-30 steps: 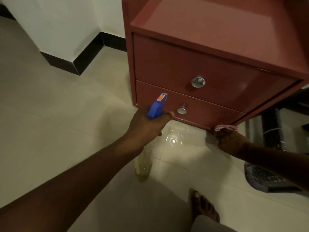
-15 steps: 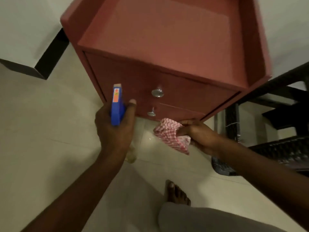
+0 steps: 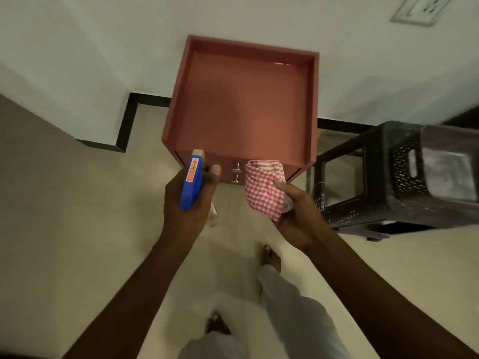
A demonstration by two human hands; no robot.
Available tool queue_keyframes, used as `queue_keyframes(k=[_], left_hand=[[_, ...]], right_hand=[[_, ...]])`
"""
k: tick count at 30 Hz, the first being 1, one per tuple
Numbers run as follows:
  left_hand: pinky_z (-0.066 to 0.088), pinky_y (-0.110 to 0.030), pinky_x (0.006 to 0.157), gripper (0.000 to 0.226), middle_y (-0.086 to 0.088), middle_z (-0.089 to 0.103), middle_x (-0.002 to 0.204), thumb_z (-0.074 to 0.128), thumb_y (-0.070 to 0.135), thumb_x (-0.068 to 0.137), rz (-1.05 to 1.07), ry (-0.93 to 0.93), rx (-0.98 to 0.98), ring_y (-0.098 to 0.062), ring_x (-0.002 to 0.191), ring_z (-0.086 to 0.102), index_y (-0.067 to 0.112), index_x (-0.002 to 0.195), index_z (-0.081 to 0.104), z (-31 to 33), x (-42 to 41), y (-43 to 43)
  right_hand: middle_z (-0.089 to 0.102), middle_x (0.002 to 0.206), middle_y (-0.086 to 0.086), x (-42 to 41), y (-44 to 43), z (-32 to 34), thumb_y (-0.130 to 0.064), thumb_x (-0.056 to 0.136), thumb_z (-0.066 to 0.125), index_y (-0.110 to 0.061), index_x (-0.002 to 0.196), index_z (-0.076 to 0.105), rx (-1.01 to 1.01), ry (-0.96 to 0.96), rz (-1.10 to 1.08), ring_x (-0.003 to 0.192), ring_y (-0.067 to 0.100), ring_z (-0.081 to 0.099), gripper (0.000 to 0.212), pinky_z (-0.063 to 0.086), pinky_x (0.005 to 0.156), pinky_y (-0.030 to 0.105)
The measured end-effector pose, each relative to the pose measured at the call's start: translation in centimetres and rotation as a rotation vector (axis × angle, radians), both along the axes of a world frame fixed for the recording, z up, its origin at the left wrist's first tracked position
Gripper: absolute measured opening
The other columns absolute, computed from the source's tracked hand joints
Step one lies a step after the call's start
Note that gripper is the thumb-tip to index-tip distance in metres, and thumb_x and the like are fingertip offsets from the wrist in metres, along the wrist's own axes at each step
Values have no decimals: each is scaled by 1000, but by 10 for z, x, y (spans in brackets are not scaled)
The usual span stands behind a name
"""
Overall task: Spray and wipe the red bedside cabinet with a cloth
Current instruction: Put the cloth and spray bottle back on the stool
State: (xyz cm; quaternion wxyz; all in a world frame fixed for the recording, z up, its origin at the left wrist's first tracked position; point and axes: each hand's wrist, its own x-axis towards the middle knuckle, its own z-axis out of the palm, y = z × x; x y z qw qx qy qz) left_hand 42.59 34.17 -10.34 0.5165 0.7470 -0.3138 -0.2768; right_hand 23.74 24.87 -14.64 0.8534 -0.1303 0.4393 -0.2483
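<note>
The red bedside cabinet point(image 3: 243, 104) is seen from above, set against the wall with a black stool point(image 3: 394, 174) just beside it on the right. Its top is a flat, rigid panel bounded by a raised rim on three sides; it is judged heavy and stiff, so it is not to be gripped at all but pressed on firmly, and the inner corners are likely to trap liquid. Two small metal knobs point(image 3: 236, 174) are seen on the drawer fronts below the front edge.

The spray bottle point(image 3: 192, 182) is wrapped in the left hand point(image 3: 186, 203), its blue head pointed toward the cabinet top. Its clear body is mostly hidden, so the fill cannot be told.

The red checked cloth point(image 3: 261, 187) is bunched in the right hand point(image 3: 298, 216), near the front edge. It is judged soft and light, best wadded in the palm.
</note>
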Motion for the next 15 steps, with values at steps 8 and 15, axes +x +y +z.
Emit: queue_keyframes(k=[8,15], left_hand=[[39,-10,52,27,19,47,51,61,53,94,27,55,77,1,49,47,36,77,48,160,-11,17],[40,-11,53,39,15,41,51,65,56,90,24,130,99,0,48,42,25,74,48,214,-32,10]], right_hand=[[66,135,16,-30,37,154,-17,99,58,-5,140,54,24,1,-92,126,32,62,42,55,99,40],[63,139,17,-65,34,211,-15,101,56,-5,141,53,17,-2,-109,118,31,66,42,54,104,43]])
